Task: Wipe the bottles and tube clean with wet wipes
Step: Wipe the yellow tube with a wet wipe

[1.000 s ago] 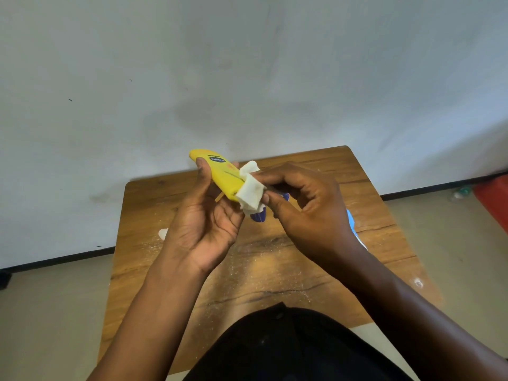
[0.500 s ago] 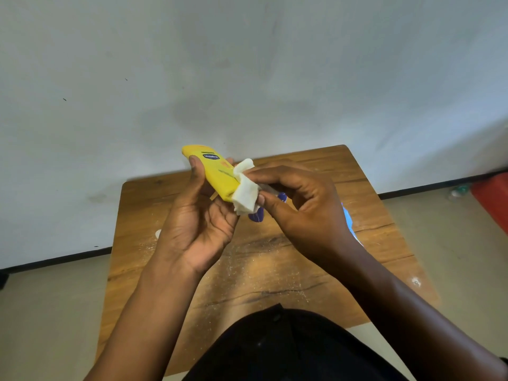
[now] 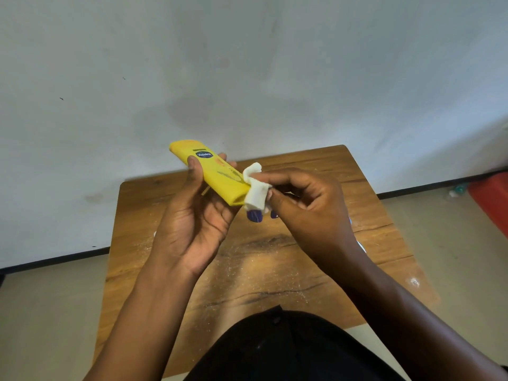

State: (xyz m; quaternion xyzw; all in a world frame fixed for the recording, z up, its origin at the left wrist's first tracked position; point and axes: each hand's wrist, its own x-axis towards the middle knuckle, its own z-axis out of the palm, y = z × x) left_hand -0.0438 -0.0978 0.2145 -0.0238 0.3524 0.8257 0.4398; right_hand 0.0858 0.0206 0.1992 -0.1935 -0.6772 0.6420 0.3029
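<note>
My left hand (image 3: 192,221) grips a yellow lotion bottle (image 3: 211,171) with a dark blue oval label, held above the wooden table and slanted, its far end up to the left. My right hand (image 3: 310,210) pinches a crumpled white wet wipe (image 3: 255,192) against the bottle's lower right end. Just below the wipe, a dark blue object (image 3: 254,215) lies on the table, mostly hidden by my right hand.
The small wooden table (image 3: 261,270) carries scattered white dust. Something light blue and white (image 3: 360,246) peeks out from behind my right wrist. A grey wall stands behind the table. A red object (image 3: 492,199) sits on the floor at the far right.
The wipe has slid down the bottle from its middle to its lower right end, uncovering more of the yellow body. Both hands stay close together above the table.
</note>
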